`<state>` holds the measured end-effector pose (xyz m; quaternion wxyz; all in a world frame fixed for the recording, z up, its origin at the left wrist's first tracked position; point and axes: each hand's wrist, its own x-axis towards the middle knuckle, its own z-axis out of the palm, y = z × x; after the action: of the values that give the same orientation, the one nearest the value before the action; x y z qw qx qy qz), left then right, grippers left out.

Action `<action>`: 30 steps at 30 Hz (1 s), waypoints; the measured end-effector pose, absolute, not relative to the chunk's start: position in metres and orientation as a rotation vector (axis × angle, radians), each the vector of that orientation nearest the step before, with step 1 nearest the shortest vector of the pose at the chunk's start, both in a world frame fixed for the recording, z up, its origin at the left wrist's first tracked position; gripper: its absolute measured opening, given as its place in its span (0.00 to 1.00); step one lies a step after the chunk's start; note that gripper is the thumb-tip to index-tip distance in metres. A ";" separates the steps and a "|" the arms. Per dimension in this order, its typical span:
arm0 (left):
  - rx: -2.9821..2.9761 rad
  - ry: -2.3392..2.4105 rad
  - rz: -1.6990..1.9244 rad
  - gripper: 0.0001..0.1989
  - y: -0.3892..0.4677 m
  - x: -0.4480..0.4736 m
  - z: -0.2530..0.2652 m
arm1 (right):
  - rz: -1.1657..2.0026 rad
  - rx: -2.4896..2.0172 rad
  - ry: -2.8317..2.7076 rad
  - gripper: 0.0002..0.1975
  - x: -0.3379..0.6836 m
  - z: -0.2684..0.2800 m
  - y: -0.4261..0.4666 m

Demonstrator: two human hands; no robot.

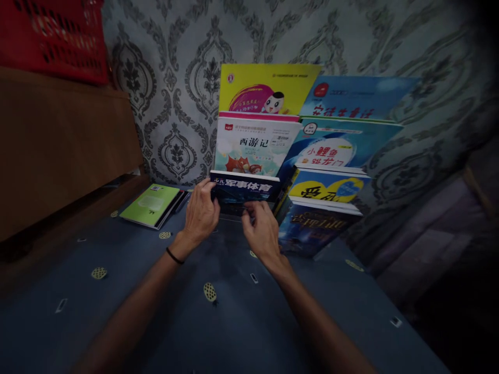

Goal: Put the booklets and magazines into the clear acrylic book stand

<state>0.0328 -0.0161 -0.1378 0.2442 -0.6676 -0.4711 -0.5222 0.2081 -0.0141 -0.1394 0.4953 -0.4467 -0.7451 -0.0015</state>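
A dark blue book point(244, 187) with white title characters stands upright at the front of the left column of books. My left hand point(201, 209) is closed around its left edge. Against its lower front, towards the right, my right hand point(260, 227) is closed, with bent fingers on the cover; the fingertips are partly hidden. Behind rise a white book point(255, 143) with a red and teal picture and a yellow book point(268, 85). Beside my right hand, a dark blue book with gold lettering point(315, 228) leans back in the right column.
Further back in the right column are a yellow-and-blue book point(331, 184), a teal book point(331, 145) and a blue book point(358, 96). A green book point(151, 204) lies on the blue patterned cloth point(163, 317). At left, a red basket point(54, 41) sits on a brown box point(66, 150). Patterned wallpaper point(171, 93) is behind.
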 end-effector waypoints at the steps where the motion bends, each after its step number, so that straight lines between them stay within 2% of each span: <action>1: -1.831 -1.292 -1.414 0.21 -0.018 0.032 -0.139 | 0.002 -1.088 -1.810 0.10 0.208 -0.140 -0.015; 9: -1.898 -1.307 -1.204 0.21 -0.043 0.008 -0.156 | 0.157 -0.992 -1.980 0.09 0.211 -0.156 -0.046; 14: -1.873 -1.940 -0.647 0.20 -0.049 -0.051 -0.179 | 0.258 -0.847 -2.191 0.10 0.214 -0.199 -0.085; 19: -1.733 -2.285 -0.271 0.31 -0.051 -0.111 -0.190 | 0.329 -0.798 -2.284 0.11 0.212 -0.225 -0.107; 25: -1.803 -2.324 -0.027 0.37 -0.068 -0.129 -0.190 | 0.353 -0.807 -2.299 0.11 0.212 -0.222 -0.106; 30: -1.772 -2.296 0.074 0.31 -0.088 -0.126 -0.188 | 0.399 -0.799 -2.298 0.11 0.213 -0.224 -0.105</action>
<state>-0.1264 -0.0876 -0.1877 0.1197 -0.6064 -0.7857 0.0253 0.2130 -0.1047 -0.2239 0.3317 -0.3059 -0.8792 0.1527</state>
